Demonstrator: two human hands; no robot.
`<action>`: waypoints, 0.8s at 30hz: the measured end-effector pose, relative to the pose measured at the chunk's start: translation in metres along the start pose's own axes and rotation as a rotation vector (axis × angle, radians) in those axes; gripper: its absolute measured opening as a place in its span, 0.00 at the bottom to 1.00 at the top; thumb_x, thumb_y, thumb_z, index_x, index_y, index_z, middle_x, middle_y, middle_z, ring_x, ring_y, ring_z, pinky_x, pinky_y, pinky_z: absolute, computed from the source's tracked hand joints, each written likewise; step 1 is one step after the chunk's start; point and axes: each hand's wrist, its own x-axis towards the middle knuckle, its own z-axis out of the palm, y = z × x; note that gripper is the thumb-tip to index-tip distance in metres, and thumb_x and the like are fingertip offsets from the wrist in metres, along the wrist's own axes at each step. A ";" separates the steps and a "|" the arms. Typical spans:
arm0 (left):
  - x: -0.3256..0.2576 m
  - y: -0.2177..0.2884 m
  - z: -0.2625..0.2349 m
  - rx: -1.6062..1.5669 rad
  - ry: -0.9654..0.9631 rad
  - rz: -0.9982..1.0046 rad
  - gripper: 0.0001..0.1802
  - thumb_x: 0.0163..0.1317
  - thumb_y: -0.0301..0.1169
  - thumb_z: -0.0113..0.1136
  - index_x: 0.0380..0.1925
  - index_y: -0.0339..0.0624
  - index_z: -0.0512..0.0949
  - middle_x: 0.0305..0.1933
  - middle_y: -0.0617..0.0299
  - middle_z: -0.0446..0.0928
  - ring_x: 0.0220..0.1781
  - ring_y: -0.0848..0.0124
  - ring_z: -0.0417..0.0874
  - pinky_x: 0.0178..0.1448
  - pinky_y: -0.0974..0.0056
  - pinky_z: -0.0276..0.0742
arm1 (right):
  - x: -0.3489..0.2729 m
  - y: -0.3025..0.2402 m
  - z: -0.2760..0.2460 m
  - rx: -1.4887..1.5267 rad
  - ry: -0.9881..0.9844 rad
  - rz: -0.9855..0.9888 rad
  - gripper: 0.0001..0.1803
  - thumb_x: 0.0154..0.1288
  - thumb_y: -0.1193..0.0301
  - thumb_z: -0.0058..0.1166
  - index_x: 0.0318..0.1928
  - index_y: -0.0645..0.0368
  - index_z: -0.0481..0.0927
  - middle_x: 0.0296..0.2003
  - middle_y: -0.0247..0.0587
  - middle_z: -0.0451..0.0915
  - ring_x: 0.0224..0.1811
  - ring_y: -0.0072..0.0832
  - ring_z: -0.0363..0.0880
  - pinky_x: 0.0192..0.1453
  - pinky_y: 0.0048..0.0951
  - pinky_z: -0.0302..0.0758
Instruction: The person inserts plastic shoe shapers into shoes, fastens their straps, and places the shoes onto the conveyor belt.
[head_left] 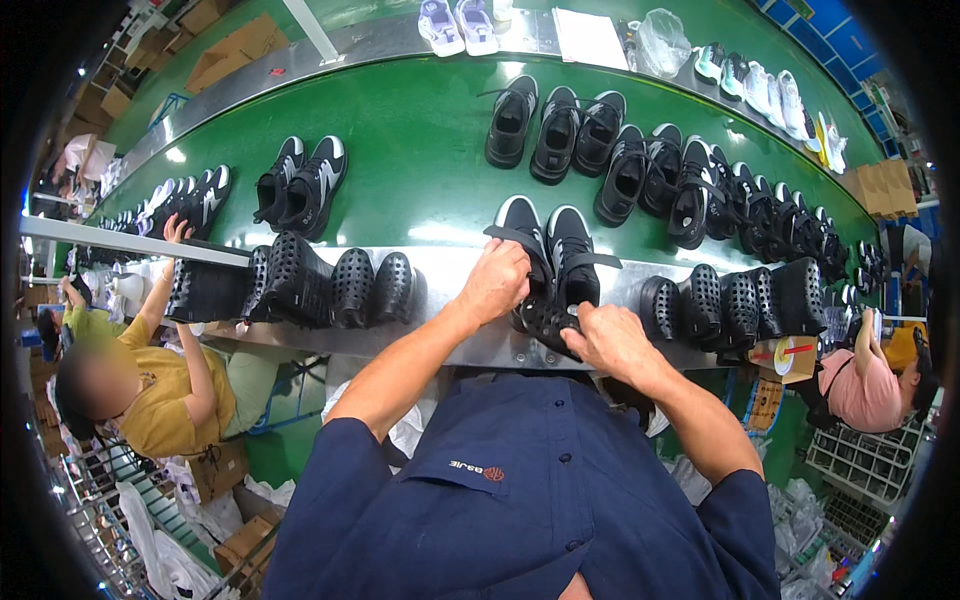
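Observation:
In front of me on the metal ledge, a pair of black sneakers with white toes points away: a left sneaker [519, 216] and a right sneaker [571, 237] with its strap spread sideways. My left hand [497, 280] is closed at the left sneaker's strap and collar. My right hand [612, 342] is closed beside the heels, its fingers on a black perforated shoe form [546, 323] by the left sneaker's opening. My fingers partly hide the form and the heels.
Perforated black forms stand left [352, 287] and right [738, 306] on the ledge. Black sneakers [560, 133] line the green bench [420, 130]. White-purple shoes [458, 27] sit on the far ledge. One co-worker [165, 395] is at left, another [866, 385] at right.

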 end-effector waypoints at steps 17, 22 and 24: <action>0.005 -0.020 -0.004 -0.524 0.029 -0.371 0.12 0.59 0.30 0.58 0.39 0.33 0.81 0.37 0.44 0.82 0.38 0.51 0.84 0.44 0.56 0.80 | 0.097 -0.009 0.120 -0.049 0.452 0.008 0.09 0.69 0.68 0.52 0.38 0.62 0.74 0.32 0.49 0.83 0.33 0.49 0.85 0.35 0.44 0.82; -0.021 0.003 -0.015 -0.281 0.056 -0.412 0.27 0.51 0.29 0.69 0.53 0.44 0.76 0.51 0.48 0.77 0.55 0.50 0.78 0.57 0.51 0.77 | 0.057 -0.017 0.088 0.286 0.665 0.021 0.24 0.61 0.77 0.60 0.58 0.70 0.71 0.44 0.65 0.80 0.48 0.56 0.82 0.52 0.44 0.80; -0.015 0.026 -0.009 -0.168 0.065 -0.506 0.30 0.47 0.26 0.71 0.54 0.48 0.74 0.52 0.50 0.73 0.54 0.49 0.76 0.55 0.50 0.78 | 0.068 -0.014 0.093 0.314 0.546 0.139 0.25 0.61 0.76 0.61 0.56 0.72 0.70 0.44 0.67 0.80 0.47 0.58 0.82 0.51 0.46 0.80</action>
